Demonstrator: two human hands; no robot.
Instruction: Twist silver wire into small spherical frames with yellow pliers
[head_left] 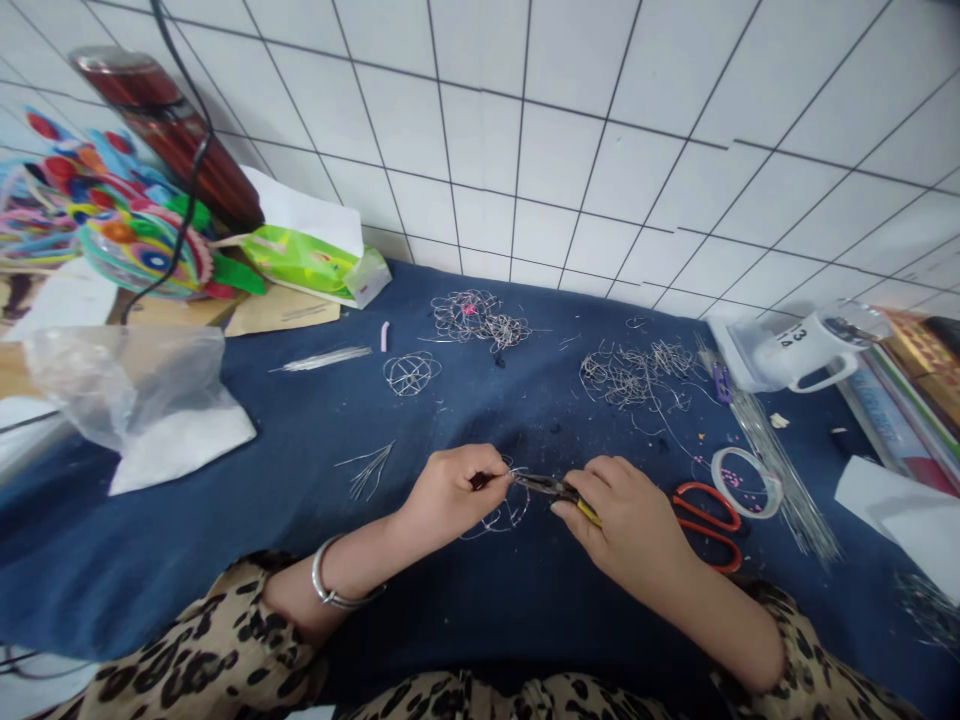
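The left hand (pixel 459 490) is pinched on a small wire frame (pixel 511 517), its thumb and fingertips meeting at the frame's upper edge. The right hand (pixel 630 515) is wrapped around the yellow-handled pliers (pixel 559 489), whose tips point left and reach the wire right beside the left fingertips. Whether the tips actually bite the wire is too small to tell. The frame's rounded loops hang just below and to the right of the left fingertips, in the gap between the 2 hands, over the blue-covered counter (pixel 450 600).

Near the left hand, 1 fanned group of short wires (pixel 371 468) lies to its left, and 1 round wire shape (pixel 412 374) sits farther back. Beyond the right hand is a loose wire tangle (pixel 637 372). Scissors with orange handles (pixel 712 562) lie just beside the right wrist, near a round dish (pixel 771 498) holding pink beads.
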